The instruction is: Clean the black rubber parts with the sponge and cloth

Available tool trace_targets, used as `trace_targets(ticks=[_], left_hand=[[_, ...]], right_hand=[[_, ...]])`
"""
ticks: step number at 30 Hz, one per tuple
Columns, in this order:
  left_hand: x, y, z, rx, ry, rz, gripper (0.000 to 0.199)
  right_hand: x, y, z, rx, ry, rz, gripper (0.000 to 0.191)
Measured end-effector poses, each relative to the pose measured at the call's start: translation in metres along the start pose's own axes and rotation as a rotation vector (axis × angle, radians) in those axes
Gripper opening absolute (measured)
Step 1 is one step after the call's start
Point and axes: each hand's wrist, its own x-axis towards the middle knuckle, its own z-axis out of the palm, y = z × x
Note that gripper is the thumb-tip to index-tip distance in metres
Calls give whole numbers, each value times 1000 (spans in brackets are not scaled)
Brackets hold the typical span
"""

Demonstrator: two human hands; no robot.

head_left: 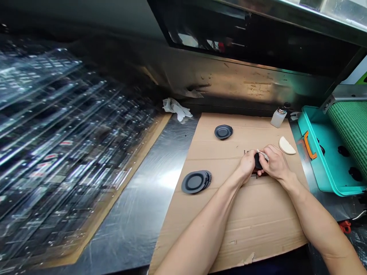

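Observation:
Over the right part of a cardboard sheet (212, 221), my left hand (247, 165) is closed on a small black part (258, 162), much of it hidden by the fingers. My right hand (275, 162) pinches a thin white item (263, 155) against that part; what exactly it is, I cannot make out. Several dark oval parts (194, 181) lie overlapped on the cardboard to the left of my hands. Farther back is another dark oval piece or small stack (223, 131). A cream half-round pad (287, 146) lies just beyond my right hand.
A teal bin (322, 168) with an orange handle holds dark pieces at the right, beside a green mesh belt (349, 130). A bottle (278, 117) stands at the back. White crumpled cloth (177, 109) and stacked clear trays (71, 152) are on the left.

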Motion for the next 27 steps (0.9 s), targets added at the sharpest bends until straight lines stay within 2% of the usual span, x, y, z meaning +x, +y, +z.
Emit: trace_targets(ticks=[8,13,23,27], left_hand=[[4,-4,-4,108,-6,19,33],[1,-3,-4,194,7,1,37],[0,-3,-5,246,-31,31,45],[0,-4,-3,242,-42,43,41]], right_hand=[[0,2,2,-29,16,-8,17],[0,3,0,-35,-21,8,15],[2,4,-9,1,-63,12,13],[5,3,-12,27,-74,27,14]])
